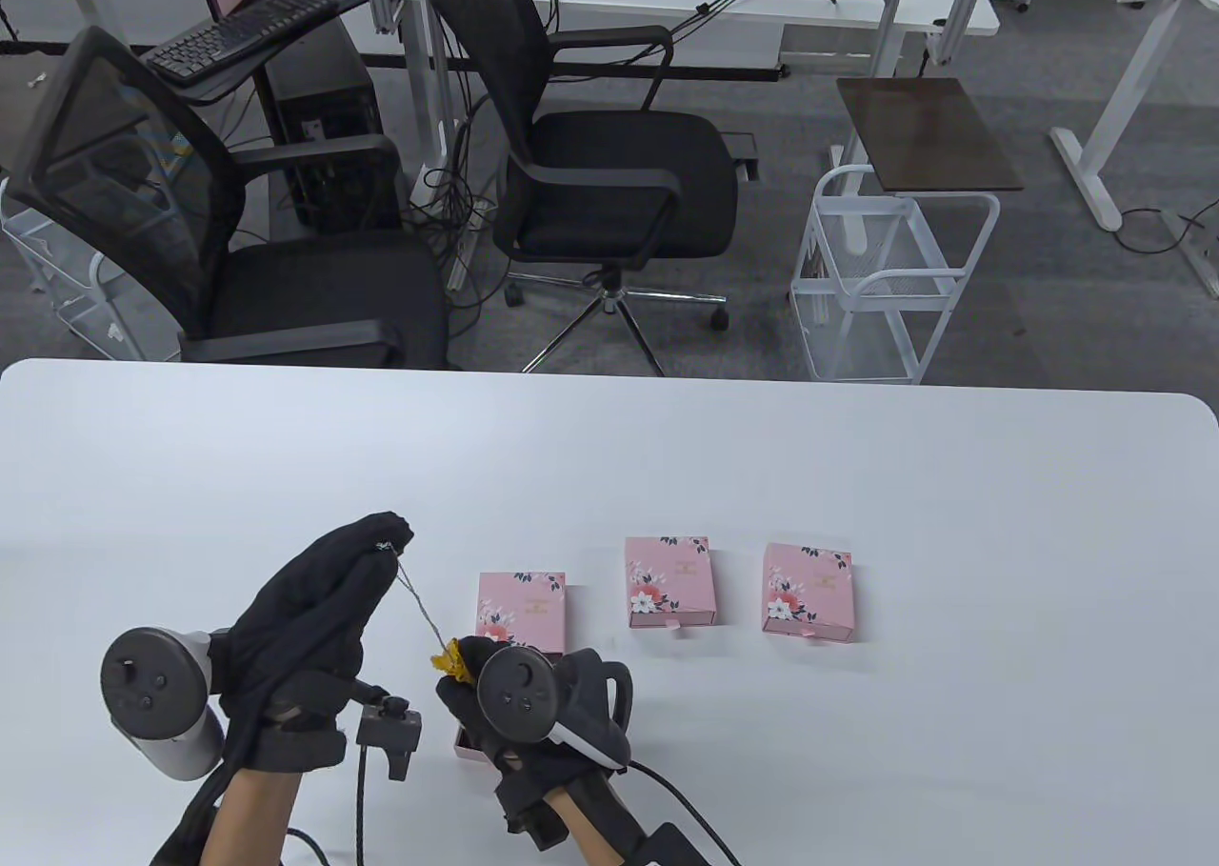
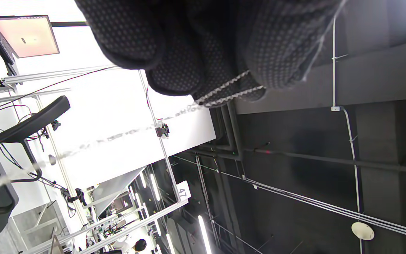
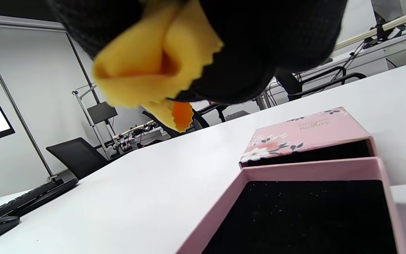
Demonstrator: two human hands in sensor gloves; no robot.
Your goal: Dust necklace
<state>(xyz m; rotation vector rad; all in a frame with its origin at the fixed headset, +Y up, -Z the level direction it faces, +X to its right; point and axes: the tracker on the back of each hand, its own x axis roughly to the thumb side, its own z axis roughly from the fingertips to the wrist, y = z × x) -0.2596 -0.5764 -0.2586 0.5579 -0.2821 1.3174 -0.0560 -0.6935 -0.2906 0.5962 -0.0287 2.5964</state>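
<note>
Left hand (image 1: 314, 609) pinching necklace (image 1: 419, 609) aloft; right hand (image 1: 519, 714) gripping yellow cloth (image 1: 449, 661) around chain, near bench's (image 1: 857, 485) front edge.

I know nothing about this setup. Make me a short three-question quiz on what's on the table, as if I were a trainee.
1. True or false: the left hand holds one end of the necklace chain up.
2. Which colour is the cloth in the right hand? A blue, B yellow, C white.
3. How many pink boxes are there, and which one's drawer is pulled out?

Key: 1 true. 2 B. 3 three; the leftmost, nearest the hands.
</note>
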